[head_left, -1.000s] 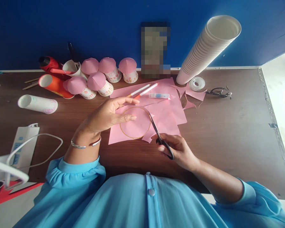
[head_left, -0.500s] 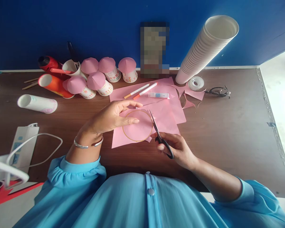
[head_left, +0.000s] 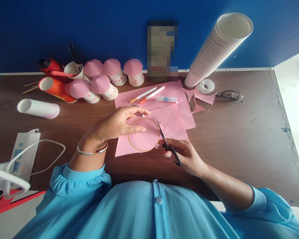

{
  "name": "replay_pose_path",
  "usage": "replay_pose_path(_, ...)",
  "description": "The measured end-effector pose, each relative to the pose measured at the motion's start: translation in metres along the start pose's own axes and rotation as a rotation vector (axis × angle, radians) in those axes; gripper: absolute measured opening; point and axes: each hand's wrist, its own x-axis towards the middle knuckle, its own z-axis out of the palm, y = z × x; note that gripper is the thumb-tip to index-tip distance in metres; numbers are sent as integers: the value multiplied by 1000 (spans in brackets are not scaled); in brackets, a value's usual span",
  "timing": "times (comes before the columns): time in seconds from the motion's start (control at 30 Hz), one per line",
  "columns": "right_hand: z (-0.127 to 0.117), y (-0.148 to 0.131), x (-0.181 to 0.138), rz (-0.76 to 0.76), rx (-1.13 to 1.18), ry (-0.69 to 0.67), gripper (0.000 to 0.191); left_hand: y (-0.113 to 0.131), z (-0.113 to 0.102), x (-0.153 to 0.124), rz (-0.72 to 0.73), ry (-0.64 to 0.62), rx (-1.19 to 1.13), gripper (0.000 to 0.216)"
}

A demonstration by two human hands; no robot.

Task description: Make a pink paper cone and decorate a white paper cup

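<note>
Craft desk: paper cups [head_left: 215, 44], pink paper sheets [head_left: 175, 121].

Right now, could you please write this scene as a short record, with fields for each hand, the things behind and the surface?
left hand: fingers hold the pink sheet, which has a drawn circle
right hand: holds the scissors, blades at the circle's right edge
behind: capped cups, pens, glue tube, cup stack
surface: brown table

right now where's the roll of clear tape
Head view, right of centre at the back of the table: the tape roll lies beside the foot of the leaning paper cup stack, with a pink paper scrap just in front.
</note>
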Motion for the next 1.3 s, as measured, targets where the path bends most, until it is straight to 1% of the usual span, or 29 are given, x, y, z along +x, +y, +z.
replay_pose_path(0.27,1,3,0,-35,-7,1,42,4,-1,-1,-13,-23,42,50)
replay_pose_path(0.5,2,1,1,-40,-43,1,46,3,-2,0,-13,-39,56,54)
replay_pose_path(0.6,1,0,0,-52,-63,2,45,1,-2,0,-11,-25,46,54)
replay_pose_path(0.83,2,-1,0,-37,-46,29,46,-3,0,-3,-58,7,-95,64)
replay_pose_path(1.0,2,0,0,-22,-20,16,46,0,0,-3,-86,26,-87,67)
replay_pose_path(1.17,1,2,-2,4,-22,22,47,1,-1,-3,-80,34,-84,66)
replay_pose_path(1.3,2,3,-2,4,9,23,45,1,0,-3,-71,46,-79,65)
